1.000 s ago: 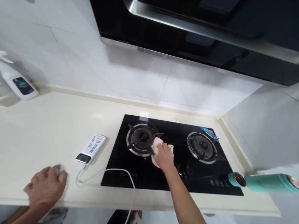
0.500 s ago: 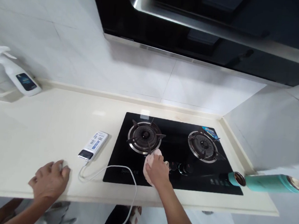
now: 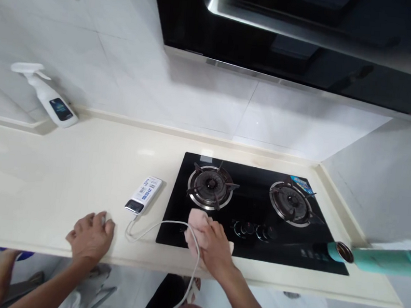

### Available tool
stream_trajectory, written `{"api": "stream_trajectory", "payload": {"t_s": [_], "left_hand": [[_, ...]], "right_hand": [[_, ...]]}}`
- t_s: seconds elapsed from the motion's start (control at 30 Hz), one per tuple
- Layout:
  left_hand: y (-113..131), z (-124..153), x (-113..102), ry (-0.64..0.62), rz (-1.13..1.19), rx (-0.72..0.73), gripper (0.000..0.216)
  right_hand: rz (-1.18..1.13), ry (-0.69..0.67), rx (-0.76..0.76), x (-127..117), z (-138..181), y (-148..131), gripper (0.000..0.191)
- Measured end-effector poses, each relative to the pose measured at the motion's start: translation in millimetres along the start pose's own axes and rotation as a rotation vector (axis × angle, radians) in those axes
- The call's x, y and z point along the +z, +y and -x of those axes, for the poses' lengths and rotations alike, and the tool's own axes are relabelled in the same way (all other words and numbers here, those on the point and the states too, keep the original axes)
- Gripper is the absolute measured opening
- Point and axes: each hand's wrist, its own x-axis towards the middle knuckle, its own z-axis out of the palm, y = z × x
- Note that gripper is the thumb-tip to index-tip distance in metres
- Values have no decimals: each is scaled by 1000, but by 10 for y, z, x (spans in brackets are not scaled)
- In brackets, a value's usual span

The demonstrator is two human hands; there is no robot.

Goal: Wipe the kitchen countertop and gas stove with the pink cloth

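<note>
My right hand presses a pale pink cloth onto the front left part of the black glass hob, just in front of the left burner. Its fingers are closed over the cloth. My left hand rests on the cream countertop near its front edge, fingers curled, with something small and white under the fingertips that I cannot make out. A white power bank lies between my hands, and its white cable loops across to the hob's front.
A white spray bottle leans at the back left by the tiled wall. A teal flask lies at the counter's right front. The right burner and knobs sit on the hob. A black range hood hangs above.
My right hand has drawn the cloth from beside the left burner toward the hob's front left edge. The camera view has shifted left. My left hand stays on the counter.
</note>
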Motion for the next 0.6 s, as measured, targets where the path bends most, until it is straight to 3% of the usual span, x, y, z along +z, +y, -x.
{"api": "stream_trajectory", "payload": {"t_s": [0.17, 0.27, 0.4, 0.6], "left_hand": [[-32, -14, 18, -6, 6, -5, 51], [-47, -26, 23, -13, 16, -16, 51], [-45, -29, 14, 1, 53, 9, 54], [-36, -54, 5, -12, 55, -1, 62]], "right_hand": [[70, -4, -265, 283, -527, -598, 62], [135, -60, -364, 437, -628, -738, 59], [108, -34, -243, 456, -530, -537, 50], [120, 98, 110, 269, -39, 191, 36]]}}
